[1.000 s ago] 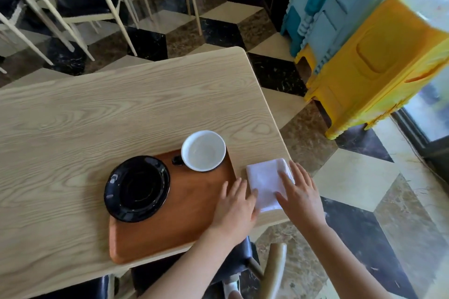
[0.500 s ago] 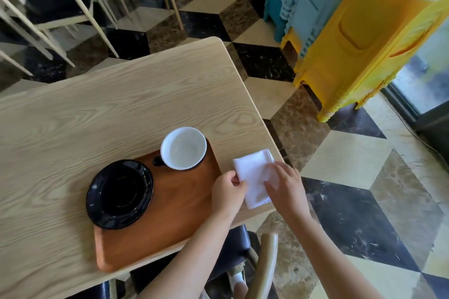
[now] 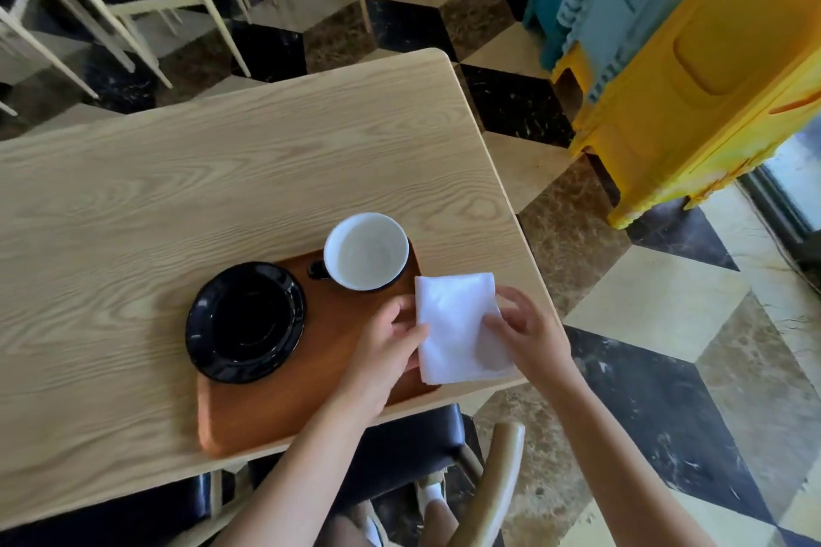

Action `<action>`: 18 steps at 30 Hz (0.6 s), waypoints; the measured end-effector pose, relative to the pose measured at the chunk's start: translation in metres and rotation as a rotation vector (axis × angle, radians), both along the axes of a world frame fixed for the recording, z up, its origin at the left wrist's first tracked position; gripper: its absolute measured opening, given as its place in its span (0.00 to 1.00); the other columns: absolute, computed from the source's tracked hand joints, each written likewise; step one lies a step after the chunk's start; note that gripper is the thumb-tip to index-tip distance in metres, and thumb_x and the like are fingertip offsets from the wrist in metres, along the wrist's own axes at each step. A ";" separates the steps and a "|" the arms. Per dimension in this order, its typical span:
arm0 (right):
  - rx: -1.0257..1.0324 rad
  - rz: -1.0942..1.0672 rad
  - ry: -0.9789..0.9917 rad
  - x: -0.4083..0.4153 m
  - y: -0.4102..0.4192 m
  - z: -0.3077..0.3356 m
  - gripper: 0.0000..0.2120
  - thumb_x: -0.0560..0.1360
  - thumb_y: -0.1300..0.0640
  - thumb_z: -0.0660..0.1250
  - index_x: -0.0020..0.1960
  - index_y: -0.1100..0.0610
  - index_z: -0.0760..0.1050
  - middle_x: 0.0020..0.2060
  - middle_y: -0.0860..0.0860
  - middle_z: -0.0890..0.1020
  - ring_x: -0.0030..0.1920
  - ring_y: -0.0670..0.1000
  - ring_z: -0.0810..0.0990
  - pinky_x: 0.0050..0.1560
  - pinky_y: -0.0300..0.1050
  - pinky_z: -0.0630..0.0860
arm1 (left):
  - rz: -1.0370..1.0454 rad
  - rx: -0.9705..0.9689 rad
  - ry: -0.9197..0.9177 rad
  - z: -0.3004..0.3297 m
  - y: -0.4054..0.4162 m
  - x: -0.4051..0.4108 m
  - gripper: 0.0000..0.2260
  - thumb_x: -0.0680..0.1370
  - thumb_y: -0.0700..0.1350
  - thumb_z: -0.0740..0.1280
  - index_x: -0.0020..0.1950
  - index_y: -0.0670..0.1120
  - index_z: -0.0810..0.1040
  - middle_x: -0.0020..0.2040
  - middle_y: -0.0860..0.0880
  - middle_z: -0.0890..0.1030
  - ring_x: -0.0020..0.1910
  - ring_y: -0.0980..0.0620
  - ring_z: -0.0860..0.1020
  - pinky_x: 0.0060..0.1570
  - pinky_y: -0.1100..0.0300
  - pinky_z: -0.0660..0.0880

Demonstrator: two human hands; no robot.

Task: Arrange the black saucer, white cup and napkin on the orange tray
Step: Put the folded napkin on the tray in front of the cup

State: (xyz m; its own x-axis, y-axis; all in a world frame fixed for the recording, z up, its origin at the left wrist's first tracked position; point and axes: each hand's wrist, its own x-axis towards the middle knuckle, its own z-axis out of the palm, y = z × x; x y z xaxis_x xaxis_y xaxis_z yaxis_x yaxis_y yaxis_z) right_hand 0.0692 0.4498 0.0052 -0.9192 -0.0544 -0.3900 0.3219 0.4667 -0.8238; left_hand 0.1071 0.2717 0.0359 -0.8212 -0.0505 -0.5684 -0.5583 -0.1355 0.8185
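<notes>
Now the napkin had come off the desk, both hands pinching it, left hand and right hand, probably over the orange tray's right end; white cup and black saucer were already on the tray.

No text, label, brand, number or sign can be read on anything in view.

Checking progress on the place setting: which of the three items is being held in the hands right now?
The white napkin, pinched between the left hand and right hand. The white cup and black saucer sit untouched on the orange tray.
</notes>
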 end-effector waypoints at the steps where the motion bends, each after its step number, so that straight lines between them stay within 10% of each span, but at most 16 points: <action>1: -0.057 0.010 -0.034 0.000 -0.005 0.002 0.16 0.74 0.60 0.67 0.60 0.50 0.73 0.39 0.56 0.84 0.35 0.53 0.79 0.37 0.46 0.73 | 0.003 -0.014 -0.003 -0.001 -0.009 0.004 0.11 0.76 0.34 0.62 0.56 0.46 0.73 0.45 0.45 0.83 0.44 0.51 0.80 0.45 0.55 0.78; 7: -0.034 0.092 -0.021 0.010 -0.044 0.003 0.22 0.73 0.59 0.68 0.64 0.48 0.65 0.42 0.50 0.82 0.40 0.48 0.81 0.37 0.36 0.73 | 0.069 -0.259 0.069 -0.012 -0.043 0.036 0.26 0.72 0.32 0.66 0.62 0.58 0.66 0.45 0.48 0.84 0.45 0.55 0.82 0.43 0.63 0.78; 11: 0.008 0.223 0.013 0.018 -0.063 0.008 0.22 0.73 0.62 0.65 0.63 0.48 0.65 0.47 0.45 0.79 0.47 0.52 0.79 0.46 0.48 0.78 | 0.005 -0.427 0.155 -0.023 -0.054 0.050 0.34 0.70 0.32 0.68 0.61 0.66 0.62 0.60 0.51 0.77 0.57 0.58 0.76 0.54 0.58 0.77; 18: 0.402 0.521 0.370 0.029 -0.072 -0.007 0.25 0.67 0.68 0.66 0.63 0.59 0.71 0.56 0.58 0.77 0.45 0.62 0.79 0.34 0.52 0.77 | -0.282 -0.944 0.321 -0.052 -0.051 0.060 0.32 0.70 0.37 0.71 0.72 0.44 0.63 0.71 0.40 0.65 0.71 0.44 0.63 0.67 0.64 0.59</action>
State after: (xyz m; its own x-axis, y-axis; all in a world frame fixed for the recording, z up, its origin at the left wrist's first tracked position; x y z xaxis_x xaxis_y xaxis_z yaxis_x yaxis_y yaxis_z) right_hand 0.0981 0.3779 -0.0018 -0.8883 -0.4368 -0.1421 -0.2876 0.7702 -0.5693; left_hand 0.1669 0.2208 -0.0160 -0.9781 -0.1447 -0.1498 -0.2075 0.7400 0.6397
